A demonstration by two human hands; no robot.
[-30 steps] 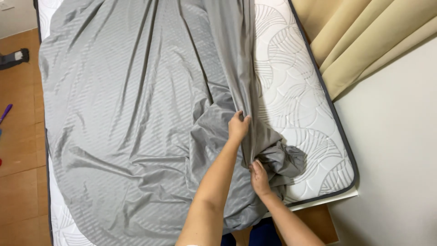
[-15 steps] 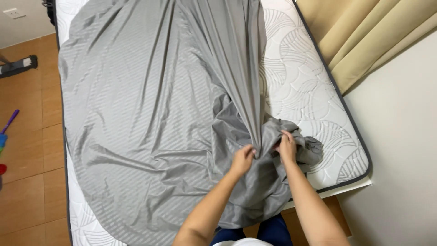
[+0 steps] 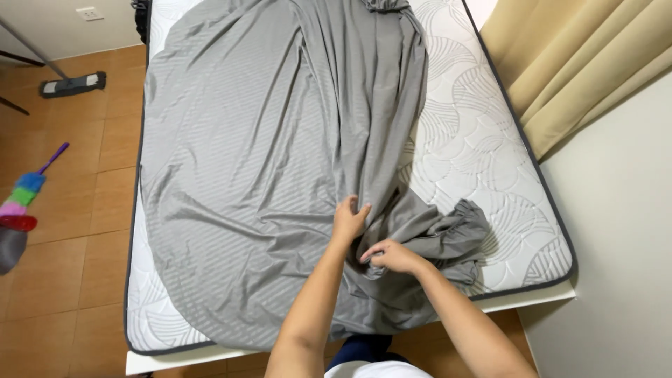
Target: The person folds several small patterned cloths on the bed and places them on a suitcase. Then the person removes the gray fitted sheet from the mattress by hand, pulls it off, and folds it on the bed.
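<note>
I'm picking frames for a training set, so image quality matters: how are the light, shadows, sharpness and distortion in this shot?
Head view: soft, even indoor light, no glare; faint shadows only in the folds of the grey sheet and under the left hand and right hand; hands and sheet look sharp; the mattress edges bow slightly, a wide-lens effect; the duster at the left edge is a little softer.

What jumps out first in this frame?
A grey striped fitted sheet lies rumpled across a white quilted mattress, bare on its right side. At the near edge the left hand and right hand pinch bunched fabric. A rainbow duster lies on the floor at left.
</note>
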